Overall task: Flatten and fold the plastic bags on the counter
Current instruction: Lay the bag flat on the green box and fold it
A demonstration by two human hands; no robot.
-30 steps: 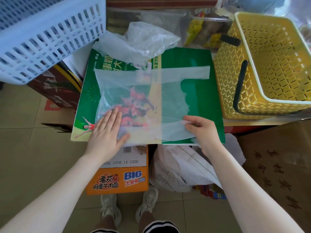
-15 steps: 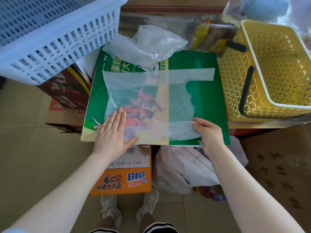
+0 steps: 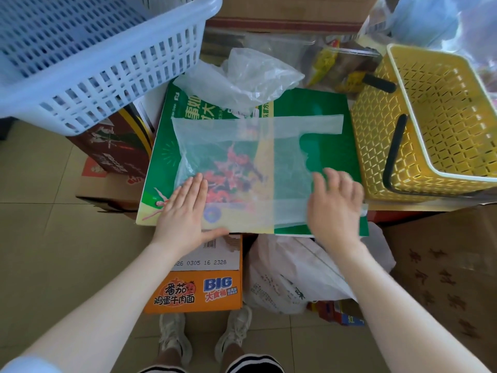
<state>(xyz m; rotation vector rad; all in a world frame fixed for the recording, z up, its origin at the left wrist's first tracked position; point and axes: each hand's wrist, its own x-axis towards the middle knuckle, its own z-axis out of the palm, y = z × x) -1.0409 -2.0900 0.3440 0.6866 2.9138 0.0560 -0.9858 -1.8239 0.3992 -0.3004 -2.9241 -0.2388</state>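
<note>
A translucent white plastic bag point(image 3: 258, 162) lies spread flat on a green printed board point(image 3: 333, 146), one handle pointing right at the far side. My left hand point(image 3: 185, 214) presses flat on the bag's near left corner, fingers straight. My right hand point(image 3: 336, 203) is blurred, fingers spread, over the bag's near right handle at the board's front edge. A crumpled clear plastic bag point(image 3: 242, 79) sits at the board's far edge.
A blue-white slotted basket point(image 3: 88, 57) overhangs at the upper left. A yellow basket point(image 3: 435, 122) with black handles stands right of the board. Below the board are an orange carton point(image 3: 196, 289), a white sack point(image 3: 295, 275) and brown cartons on a tiled floor.
My right hand has let go of its pinch on the near handle and opened, moving up over the bag's right side. My left hand stayed pressed on the bag.
</note>
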